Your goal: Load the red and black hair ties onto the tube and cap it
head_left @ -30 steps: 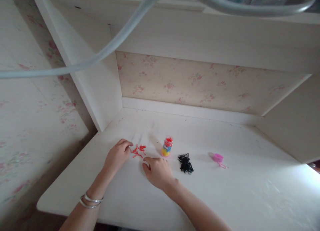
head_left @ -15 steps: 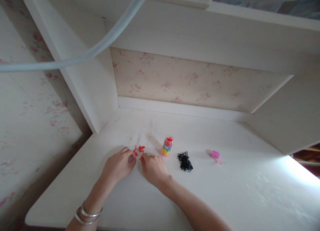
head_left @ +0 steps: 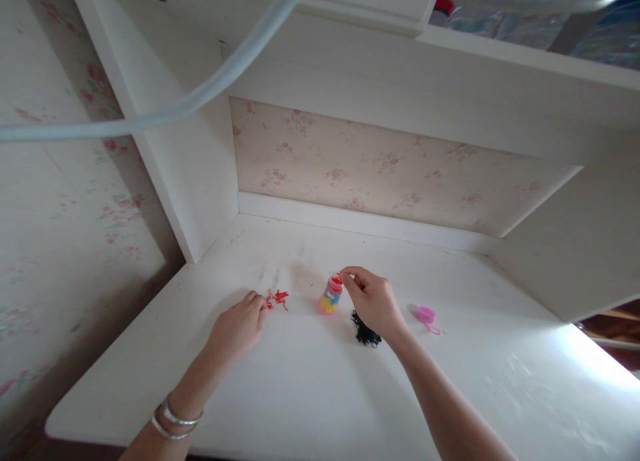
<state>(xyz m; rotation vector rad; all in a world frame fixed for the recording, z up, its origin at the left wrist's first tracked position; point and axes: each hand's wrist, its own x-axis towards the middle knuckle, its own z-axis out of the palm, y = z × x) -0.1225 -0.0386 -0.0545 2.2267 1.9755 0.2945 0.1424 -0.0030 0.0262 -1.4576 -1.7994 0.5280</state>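
Note:
My right hand (head_left: 373, 300) is at the mouth of a small clear jar (head_left: 331, 296) with a colourful label, red pieces in its top and yellow ones lower down. Its thumb and forefinger are pinched on a red rubber band, mostly hidden by the fingertips. My left hand (head_left: 239, 328), two silver bangles on its wrist, rests on the table with fingers closed together. Those fingertips touch the edge of a little pile of red rubber bands (head_left: 280, 298); what they grip is hidden. A heap of black rubber bands (head_left: 366, 333) lies partly beneath my right hand.
A pink jar lid (head_left: 426, 315) with a loop lies on the white table (head_left: 300, 394), to the right. White side panels and a low back board enclose the table. A pale tube (head_left: 215, 81) crosses the upper view, and a shelf (head_left: 530, 51) overhangs above.
My right hand has moved from the red pile, rightward and up to the jar's mouth. My left hand has stayed by the pile. The view has shifted slightly.

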